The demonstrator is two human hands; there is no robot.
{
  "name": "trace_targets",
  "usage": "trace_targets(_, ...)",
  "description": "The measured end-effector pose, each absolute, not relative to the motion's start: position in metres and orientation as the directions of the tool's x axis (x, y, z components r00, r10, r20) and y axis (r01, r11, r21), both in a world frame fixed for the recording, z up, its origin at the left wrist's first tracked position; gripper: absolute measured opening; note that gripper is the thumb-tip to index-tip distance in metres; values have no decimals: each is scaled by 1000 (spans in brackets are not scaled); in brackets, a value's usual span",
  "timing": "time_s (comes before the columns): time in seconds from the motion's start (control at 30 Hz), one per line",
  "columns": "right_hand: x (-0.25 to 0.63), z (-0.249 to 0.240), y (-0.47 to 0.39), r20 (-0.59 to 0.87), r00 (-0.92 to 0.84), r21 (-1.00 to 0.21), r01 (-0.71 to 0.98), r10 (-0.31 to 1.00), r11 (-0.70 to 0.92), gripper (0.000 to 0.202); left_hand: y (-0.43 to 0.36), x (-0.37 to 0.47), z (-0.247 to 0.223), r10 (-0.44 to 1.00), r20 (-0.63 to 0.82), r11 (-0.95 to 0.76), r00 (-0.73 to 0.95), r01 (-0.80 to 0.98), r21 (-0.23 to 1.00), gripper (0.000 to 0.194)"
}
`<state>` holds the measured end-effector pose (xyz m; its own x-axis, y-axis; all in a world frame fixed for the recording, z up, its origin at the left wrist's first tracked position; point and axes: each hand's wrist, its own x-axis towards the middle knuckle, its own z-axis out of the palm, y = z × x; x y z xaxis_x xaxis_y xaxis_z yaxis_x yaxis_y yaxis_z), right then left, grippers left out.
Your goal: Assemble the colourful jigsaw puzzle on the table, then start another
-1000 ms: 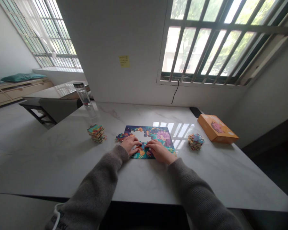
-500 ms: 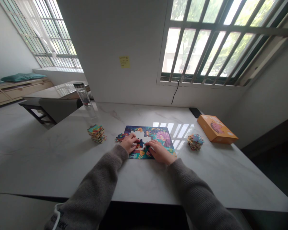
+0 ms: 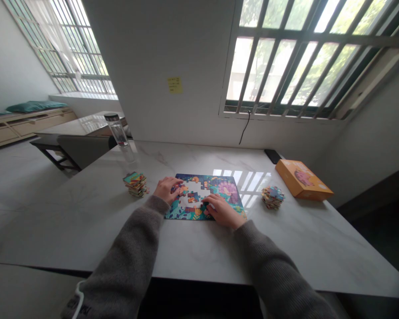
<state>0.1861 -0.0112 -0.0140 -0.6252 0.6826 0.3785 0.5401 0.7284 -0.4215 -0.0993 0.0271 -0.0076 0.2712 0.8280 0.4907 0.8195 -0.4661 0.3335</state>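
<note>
A jigsaw puzzle [image 3: 224, 188] with a dark blue, purple and teal picture lies on the marble-look table, its middle showing white gaps. My left hand [image 3: 166, 189] reaches over its left edge, fingers curved down on a few joined puzzle pieces [image 3: 184, 190] with orange on them. A small loose group of pieces [image 3: 193, 197] rests in the white area between the hands. At the lower right of the gap, my right hand [image 3: 223, 212] has its fingers bent together on a dark teal puzzle piece [image 3: 204, 205], partly hidden by the fingertips.
One stack of puzzle pieces [image 3: 134, 184] stands left of the puzzle, another stack [image 3: 272, 197] right of it. Farther right are an orange box [image 3: 302, 180] and a black phone [image 3: 272, 156]. A glass bottle [image 3: 117, 130] stands at the back left.
My left hand has moved left from the middle gap to the puzzle's left edge, where the loose pieces lay outside. The group in the gap is now uncovered. My right hand stays nearly still.
</note>
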Motion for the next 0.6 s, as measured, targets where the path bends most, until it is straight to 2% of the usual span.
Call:
trace_targets(0.17,185,-12,-13,367,-622,-427,548,692,719,29,23,-111,-14,877,397,-387,269,886,255,39)
trace_targets(0.3,184,-10,-14,357,-621,-430,554,698,713,27,25,-100,-19,876,369,-405,311,890,211,36)
trace_targets(0.43,184,-10,-14,347,-623,-435,555,701,709,28,29,-95,-19,906,319,-357,279,908,218,34)
trace_targets(0.6,184,-11,-14,337,-624,-434,562,705,704,28,27,-95,-11,871,412,-381,266,897,226,29)
